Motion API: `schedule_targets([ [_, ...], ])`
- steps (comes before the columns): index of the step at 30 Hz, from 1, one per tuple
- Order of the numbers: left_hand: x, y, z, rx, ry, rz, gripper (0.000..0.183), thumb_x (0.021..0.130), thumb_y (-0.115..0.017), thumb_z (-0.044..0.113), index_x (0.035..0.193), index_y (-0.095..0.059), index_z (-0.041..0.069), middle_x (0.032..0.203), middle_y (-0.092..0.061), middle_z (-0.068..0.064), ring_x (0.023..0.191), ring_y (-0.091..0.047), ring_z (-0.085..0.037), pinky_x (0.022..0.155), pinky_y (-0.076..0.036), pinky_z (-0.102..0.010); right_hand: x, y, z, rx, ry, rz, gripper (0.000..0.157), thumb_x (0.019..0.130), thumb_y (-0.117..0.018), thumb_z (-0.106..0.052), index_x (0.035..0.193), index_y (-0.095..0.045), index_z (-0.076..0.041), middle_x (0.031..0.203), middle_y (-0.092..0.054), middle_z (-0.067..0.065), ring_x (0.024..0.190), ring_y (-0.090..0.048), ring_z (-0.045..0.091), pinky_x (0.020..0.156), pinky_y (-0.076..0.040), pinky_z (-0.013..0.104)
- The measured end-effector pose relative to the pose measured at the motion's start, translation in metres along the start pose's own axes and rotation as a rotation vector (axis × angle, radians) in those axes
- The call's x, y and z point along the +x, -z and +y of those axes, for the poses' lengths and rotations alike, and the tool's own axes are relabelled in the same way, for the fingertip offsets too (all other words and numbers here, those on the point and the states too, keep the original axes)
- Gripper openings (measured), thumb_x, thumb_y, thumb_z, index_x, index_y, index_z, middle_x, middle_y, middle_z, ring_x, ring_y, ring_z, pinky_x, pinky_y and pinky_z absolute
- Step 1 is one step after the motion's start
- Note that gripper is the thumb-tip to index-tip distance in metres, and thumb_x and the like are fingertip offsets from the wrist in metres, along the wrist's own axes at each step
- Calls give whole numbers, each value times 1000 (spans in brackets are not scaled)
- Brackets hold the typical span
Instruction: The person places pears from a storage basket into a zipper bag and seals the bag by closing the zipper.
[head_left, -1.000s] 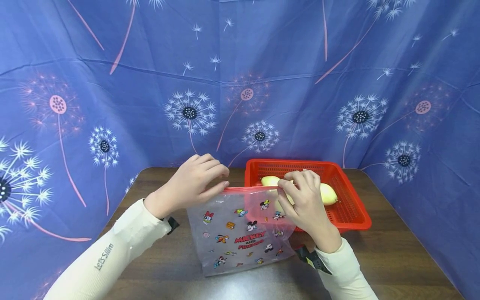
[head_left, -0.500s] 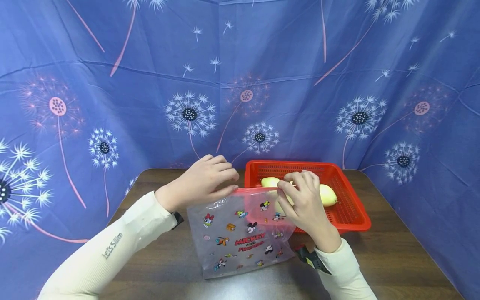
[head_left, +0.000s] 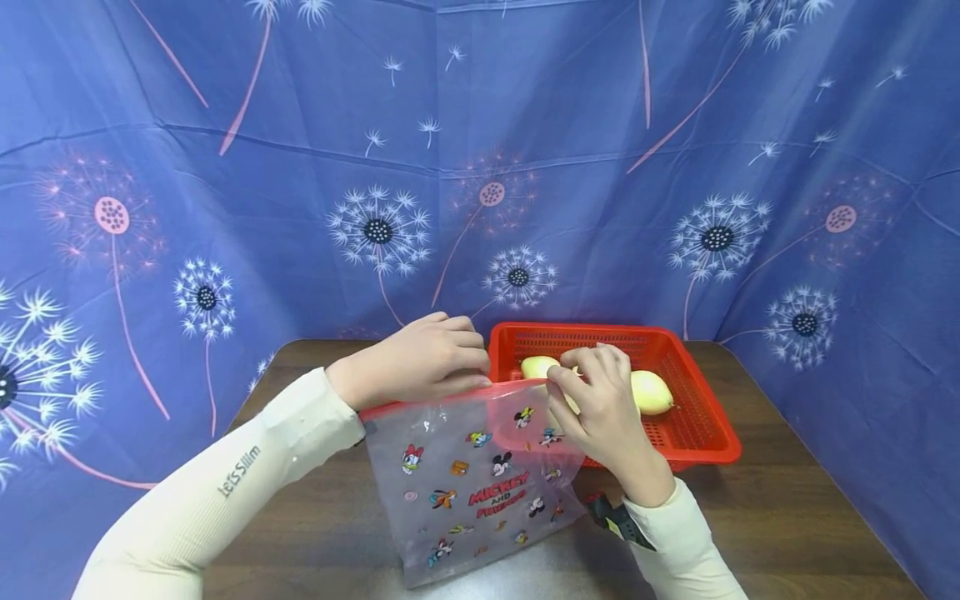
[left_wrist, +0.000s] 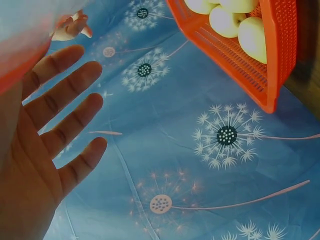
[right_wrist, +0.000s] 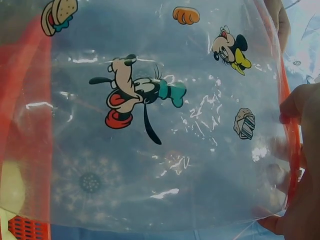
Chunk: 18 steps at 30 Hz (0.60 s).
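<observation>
A clear plastic zip bag (head_left: 480,475) printed with cartoon characters hangs upright over the table, its red zip strip (head_left: 517,386) along the top. My left hand (head_left: 438,358) pinches the strip near its middle. In the left wrist view this hand's fingers (left_wrist: 75,90) are spread, and the thumb is hidden behind the bag. Toward the right end of the strip, my right hand (head_left: 600,408) grips the bag's top edge between thumb and fingers. The right wrist view shows the bag's printed film (right_wrist: 200,150) close up, with right fingers (right_wrist: 305,105) at the red edge.
Behind the bag and right hand stands a red perforated basket (head_left: 708,408), holding several pale yellow fruits (head_left: 651,392). Both rest on the brown wooden table (head_left: 795,500). A blue dandelion-print cloth (head_left: 600,208) hangs at the back and sides.
My left hand has slid right along the zip strip, toward the right hand. The strip now shows left of it, and the bag tilts slightly, its lower left corner lower. The right hand barely moves.
</observation>
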<state>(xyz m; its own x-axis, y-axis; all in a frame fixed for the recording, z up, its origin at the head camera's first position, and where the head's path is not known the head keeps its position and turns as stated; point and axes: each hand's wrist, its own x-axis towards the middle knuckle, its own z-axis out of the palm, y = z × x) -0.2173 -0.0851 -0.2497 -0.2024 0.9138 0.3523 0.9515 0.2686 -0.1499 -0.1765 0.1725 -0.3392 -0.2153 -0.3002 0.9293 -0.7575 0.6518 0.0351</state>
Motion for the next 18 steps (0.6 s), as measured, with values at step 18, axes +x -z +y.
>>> schedule_targets([
  [18, 4, 2, 4, -18, -31, -85, 8, 97, -66, 23, 102, -69, 18, 103, -70, 7, 98, -57, -14, 80, -43, -32, 0, -1, -1, 3, -6, -20, 29, 101, -48, -25, 86, -66, -9, 87, -58, 11, 79, -50, 32, 79, -36, 59],
])
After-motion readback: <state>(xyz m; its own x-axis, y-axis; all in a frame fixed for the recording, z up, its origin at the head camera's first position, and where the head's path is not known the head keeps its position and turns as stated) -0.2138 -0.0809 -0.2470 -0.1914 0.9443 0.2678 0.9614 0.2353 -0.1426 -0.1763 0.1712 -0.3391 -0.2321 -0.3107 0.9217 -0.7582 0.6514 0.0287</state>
